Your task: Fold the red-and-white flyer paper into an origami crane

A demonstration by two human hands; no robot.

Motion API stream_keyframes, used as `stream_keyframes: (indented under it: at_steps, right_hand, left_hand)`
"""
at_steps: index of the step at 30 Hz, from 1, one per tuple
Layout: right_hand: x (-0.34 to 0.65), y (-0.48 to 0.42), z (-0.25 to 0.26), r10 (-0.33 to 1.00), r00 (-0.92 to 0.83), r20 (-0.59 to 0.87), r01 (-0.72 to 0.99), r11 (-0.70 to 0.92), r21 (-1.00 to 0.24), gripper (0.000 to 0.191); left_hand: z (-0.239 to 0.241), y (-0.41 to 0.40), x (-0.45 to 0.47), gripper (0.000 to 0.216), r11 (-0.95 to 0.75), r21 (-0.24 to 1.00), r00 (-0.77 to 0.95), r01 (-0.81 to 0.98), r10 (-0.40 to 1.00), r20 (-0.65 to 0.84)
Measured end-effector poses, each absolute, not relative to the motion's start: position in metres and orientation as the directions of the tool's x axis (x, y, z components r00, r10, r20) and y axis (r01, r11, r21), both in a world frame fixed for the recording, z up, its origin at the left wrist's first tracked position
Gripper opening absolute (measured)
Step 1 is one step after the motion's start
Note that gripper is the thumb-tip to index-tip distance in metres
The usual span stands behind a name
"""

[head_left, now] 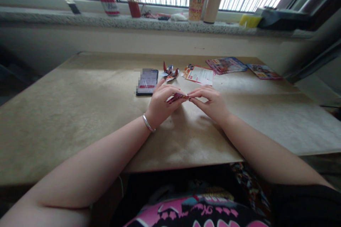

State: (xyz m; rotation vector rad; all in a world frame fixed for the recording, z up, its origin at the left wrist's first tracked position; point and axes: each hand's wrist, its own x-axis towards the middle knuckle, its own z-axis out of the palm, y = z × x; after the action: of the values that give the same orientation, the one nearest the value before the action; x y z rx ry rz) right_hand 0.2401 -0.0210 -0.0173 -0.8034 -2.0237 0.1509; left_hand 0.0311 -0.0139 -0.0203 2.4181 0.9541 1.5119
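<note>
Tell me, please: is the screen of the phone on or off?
On: the phone's screen is lit, showing a red bar.

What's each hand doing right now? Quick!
Left hand: closed, holding the folded colorful paper.
Right hand: closed, fingertips pinching the same paper's end.

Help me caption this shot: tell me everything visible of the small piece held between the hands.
The small piece is narrow and looks like folded printed paper, mostly pinkish red with paler patches. The left hand holds it between thumb and fingers; the right hand pinches its right end, apparently above the table. Part of it is hidden, so its full shape can't be told.
</note>
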Motion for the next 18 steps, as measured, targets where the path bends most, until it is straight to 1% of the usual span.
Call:
stream_keyframes:
  at_steps: [5, 15, 18]
  right_hand:
    - [0.2392, -0.0209, -0.0178, 0.595, -0.348, 0.725, 0.493, 0.773, -0.398, 0.005]
    - [0.2366, -0.0238, -0.0156, 0.557, -0.357, 0.750, 0.509, 0.789, -0.344, 0.006]
    - [0.2360, -0.0250, -0.0152, 0.567, -0.352, 0.745, 0.527, 0.778, -0.343, 0.007]
  left_hand:
    - [-0.0181, -0.0160, 0.0320, 0.014, -0.777, 0.426, 0.298, 0.463, 0.589, 0.751]
    - [-0.0180, -0.0141, 0.0292, 0.011, -0.813, 0.381, 0.335, 0.441, 0.542, 0.771]
    - [-0.0191, -0.0134, 0.0292, 0.012, -0.819, 0.379, 0.332, 0.432, 0.535, 0.777]
